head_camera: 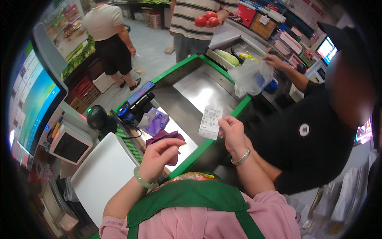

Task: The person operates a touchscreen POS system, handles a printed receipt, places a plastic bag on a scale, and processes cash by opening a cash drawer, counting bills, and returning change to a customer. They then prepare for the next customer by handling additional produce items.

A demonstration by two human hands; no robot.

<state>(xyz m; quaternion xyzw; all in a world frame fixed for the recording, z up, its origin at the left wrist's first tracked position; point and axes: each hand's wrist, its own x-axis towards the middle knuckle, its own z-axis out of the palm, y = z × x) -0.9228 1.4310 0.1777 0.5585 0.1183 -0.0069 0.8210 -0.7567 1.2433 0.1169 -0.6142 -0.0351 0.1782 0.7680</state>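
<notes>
A printed paper receipt (210, 122) is pinched between the thumb and fingers of my right hand (232, 134), above the green edge of a metal checkout counter (235, 112). My left hand (159, 156) is raised, palm down with bent fingers, over a dark purple cloth (167, 136); whether it touches the cloth I cannot tell. Just beyond lies a purple tissue pack (157, 122) with a white tissue showing. A black scanner (97, 117) stands to the left, near a flat white plate (104, 176).
At right, a person in black (301, 140) reaches to a clear plastic bag (250, 77). Another person in stripes (194, 18) holds several tomatoes (208, 19) across the counter. A monitor (32, 101) stands at left. A cabbage (227, 57) lies in the far tray.
</notes>
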